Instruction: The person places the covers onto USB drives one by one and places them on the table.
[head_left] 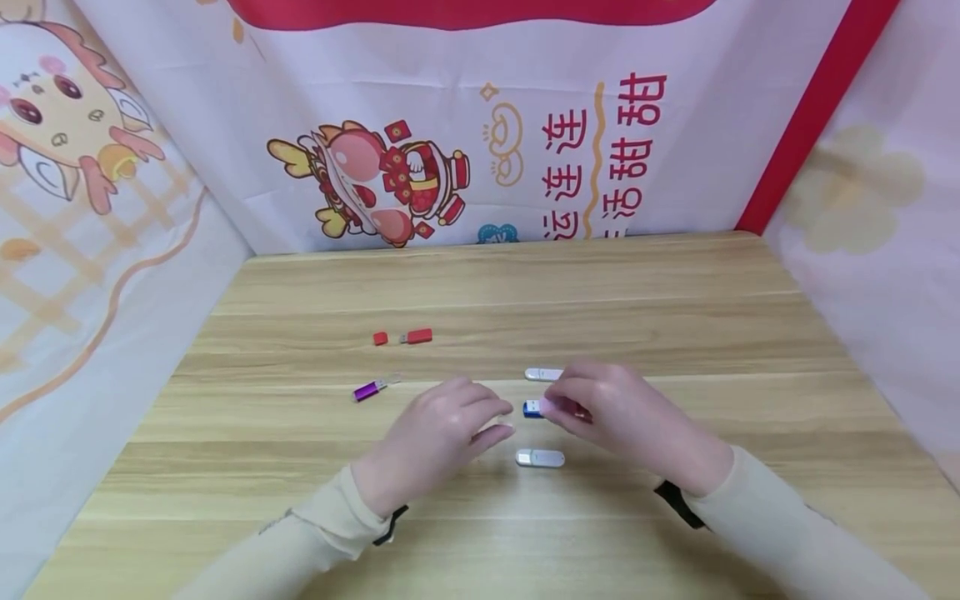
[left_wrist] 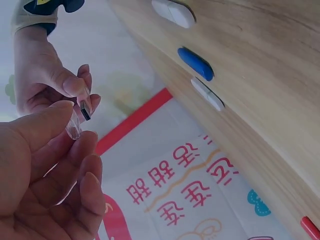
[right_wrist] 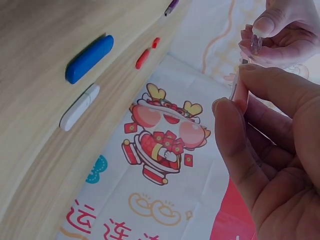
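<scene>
My left hand (head_left: 450,417) pinches a small clear cap (left_wrist: 74,127) between thumb and forefinger. Facing it, my right hand (head_left: 618,417) holds a pale pink USB stick (right_wrist: 241,95) between thumb and fingers, its metal connector (left_wrist: 85,111) bare and pointing towards the cap. Cap and connector are close but apart. Beneath the right fingertips lies a blue USB stick (left_wrist: 196,63), partly hidden in the head view. One white USB stick (head_left: 542,458) lies on its near side, and another white USB stick (head_left: 543,375) on its far side, partly covered by the right hand.
To the left on the wooden table (head_left: 262,467) lies a purple USB stick (head_left: 367,391) with a clear piece at its tip. Further back are a red USB stick (head_left: 418,336) with its connector exposed and a separate red cap (head_left: 380,338). Printed cloth (head_left: 450,75) hangs behind the table.
</scene>
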